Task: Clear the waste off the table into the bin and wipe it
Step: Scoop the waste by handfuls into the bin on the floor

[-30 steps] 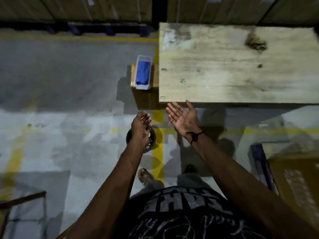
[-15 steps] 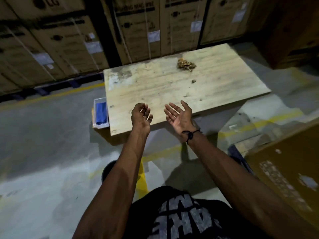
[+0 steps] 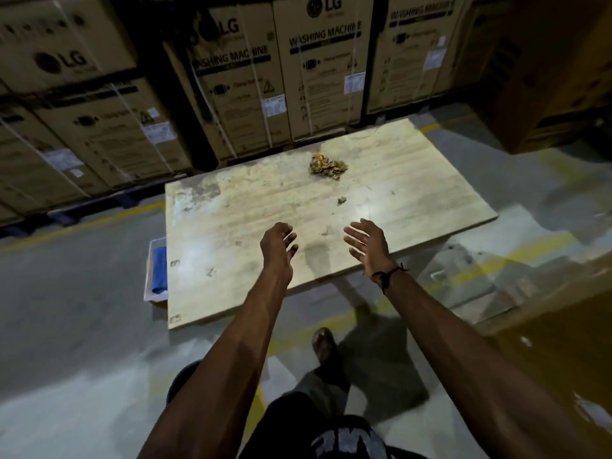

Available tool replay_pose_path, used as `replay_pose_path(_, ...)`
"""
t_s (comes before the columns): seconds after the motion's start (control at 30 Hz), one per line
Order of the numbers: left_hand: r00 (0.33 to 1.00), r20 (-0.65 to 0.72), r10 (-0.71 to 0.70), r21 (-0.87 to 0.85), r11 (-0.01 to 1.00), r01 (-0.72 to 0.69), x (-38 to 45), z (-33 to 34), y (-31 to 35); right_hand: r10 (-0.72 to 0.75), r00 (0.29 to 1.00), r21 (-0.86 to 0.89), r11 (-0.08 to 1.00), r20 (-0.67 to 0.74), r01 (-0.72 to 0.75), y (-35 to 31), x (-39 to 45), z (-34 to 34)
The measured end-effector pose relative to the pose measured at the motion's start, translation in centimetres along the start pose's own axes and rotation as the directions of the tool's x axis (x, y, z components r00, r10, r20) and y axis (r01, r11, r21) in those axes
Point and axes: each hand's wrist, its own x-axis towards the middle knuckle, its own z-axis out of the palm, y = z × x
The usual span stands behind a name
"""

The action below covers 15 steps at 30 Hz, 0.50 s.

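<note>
We see two bare arms reaching forward over one pale wooden bench. Nearest, a dark round bin sits on the floor, mostly hidden under the left forearm. Our left hand hangs over the bench's near part, its grip released and holding nothing, fingers loosely bent. Our right hand is beside it, palm turned inward, fingers relaxed, grip also released. One clear tray with one blue cloth sits at the bench's left edge. Farther on lies one small scrap, then one pile of brownish waste. Half a second ago both hands were at the bench's near edge; now they are farther over it.
</note>
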Motion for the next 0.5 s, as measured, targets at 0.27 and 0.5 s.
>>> replay_pose_path(0.27, 0.996, -0.033, 0.084, 0.093, 0.992, -0.081, 12.0, 8.3, 0.9, -0.047, 0.999, -0.185, 0.982, -0.003, 0.046, -7.1, 11.9, -0.1)
replay_pose_path(0.5, 0.981, -0.067, 0.183, 0.344, 0.927, -0.149, 21.6, 13.2, 0.0, -0.1, 0.992, -0.362, 0.93, -0.073, 0.067, -11.5, 20.9, 0.4)
